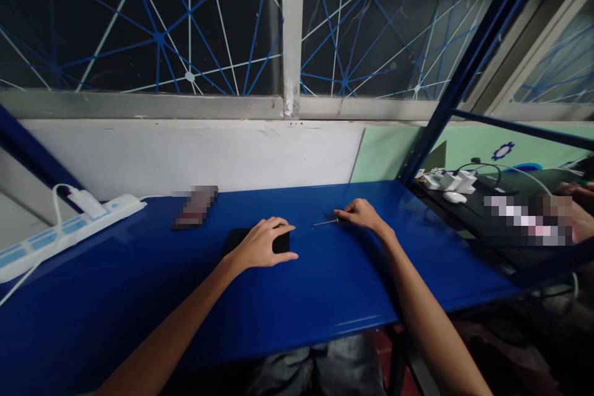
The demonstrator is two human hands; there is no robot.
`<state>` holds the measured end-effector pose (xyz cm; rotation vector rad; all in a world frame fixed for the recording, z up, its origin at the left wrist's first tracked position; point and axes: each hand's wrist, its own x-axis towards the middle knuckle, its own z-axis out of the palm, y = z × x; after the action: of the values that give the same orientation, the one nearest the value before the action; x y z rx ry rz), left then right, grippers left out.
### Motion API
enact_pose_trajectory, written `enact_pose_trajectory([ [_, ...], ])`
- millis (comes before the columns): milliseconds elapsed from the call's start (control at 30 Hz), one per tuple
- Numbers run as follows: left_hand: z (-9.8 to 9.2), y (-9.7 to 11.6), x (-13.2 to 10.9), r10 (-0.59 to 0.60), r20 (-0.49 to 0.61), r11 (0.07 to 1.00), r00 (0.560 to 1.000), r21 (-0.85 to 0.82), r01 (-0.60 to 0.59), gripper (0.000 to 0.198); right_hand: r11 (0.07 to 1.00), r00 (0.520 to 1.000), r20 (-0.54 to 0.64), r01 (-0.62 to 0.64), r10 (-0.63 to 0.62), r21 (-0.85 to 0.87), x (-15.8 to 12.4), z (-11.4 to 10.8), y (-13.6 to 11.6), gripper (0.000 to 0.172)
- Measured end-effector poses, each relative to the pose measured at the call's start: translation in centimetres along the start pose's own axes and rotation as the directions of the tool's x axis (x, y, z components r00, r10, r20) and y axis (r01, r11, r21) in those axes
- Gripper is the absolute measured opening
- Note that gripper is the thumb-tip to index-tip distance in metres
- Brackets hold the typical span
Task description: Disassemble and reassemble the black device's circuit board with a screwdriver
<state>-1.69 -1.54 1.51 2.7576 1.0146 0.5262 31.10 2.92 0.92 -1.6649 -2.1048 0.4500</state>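
Note:
My left hand point(263, 242) lies over a flat black rectangular object point(236, 239) on the blue table point(297, 297). Its thumb and fingers are spread apart, and the palm hides much of the black object. To the right, my right hand point(362, 215) is closed around the handle of a small screwdriver point(327, 223). The thin metal shaft points left, toward my left hand, just above or on the tabletop. A tiny bright speck shows by the tip, too small to make out.
A blurred dark flat device point(197, 207) lies at the back left. Along the left edge runs a white power strip point(114, 207) with a plug and cables. Beyond the blue frame post point(431, 130), white chargers point(457, 180), a white mouse point(453, 197) and another person's hand point(583, 213) appear.

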Motion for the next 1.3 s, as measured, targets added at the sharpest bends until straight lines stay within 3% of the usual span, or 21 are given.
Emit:
enact_pose_trajectory([
  [167, 0.0, 0.0, 0.3, 0.011, -0.123, 0.999, 0.992, -0.038, -0.016, 0.047, 0.998, 1.0, 0.016, 0.017, -0.018, 0.055, -0.1, -0.1, -0.4, 0.06],
  [300, 0.3, 0.6, 0.8, -0.021, -0.353, 0.998, 0.935, -0.059, 0.0, 0.022, 0.984, 0.997, 0.004, 0.07, -0.072, 0.165, -0.4, -0.2, -1.6, 0.063],
  [400, 0.7, 1.2, 1.1, -0.058, -0.422, 0.996, 0.905, -0.085, 0.024, 0.019, 0.962, 0.991, -0.015, 0.132, -0.132, 0.241, -0.7, 0.3, -3.3, 0.063],
  [633, 1.2, 0.9, 1.1, -0.177, -0.421, 0.977, 0.89, -0.187, 0.106, 0.024, 0.934, 0.979, -0.022, 0.202, -0.205, 0.295, -1.3, 1.5, -6.0, 0.062],
  [833, 1.1, 0.7, 1.1, -0.162, -0.354, 0.968, 0.921, -0.24, 0.078, 0.019, 0.94, 0.98, -0.013, 0.195, -0.2, 0.281, -1.4, 1.5, -6.0, 0.064],
  [1300, 1.3, 0.4, 1.1, -0.15, -0.359, 0.96, 0.921, -0.275, 0.049, 0.012, 0.946, 0.981, -0.035, 0.193, -0.19, 0.262, -1.3, 1.1, -5.9, 0.063],
])
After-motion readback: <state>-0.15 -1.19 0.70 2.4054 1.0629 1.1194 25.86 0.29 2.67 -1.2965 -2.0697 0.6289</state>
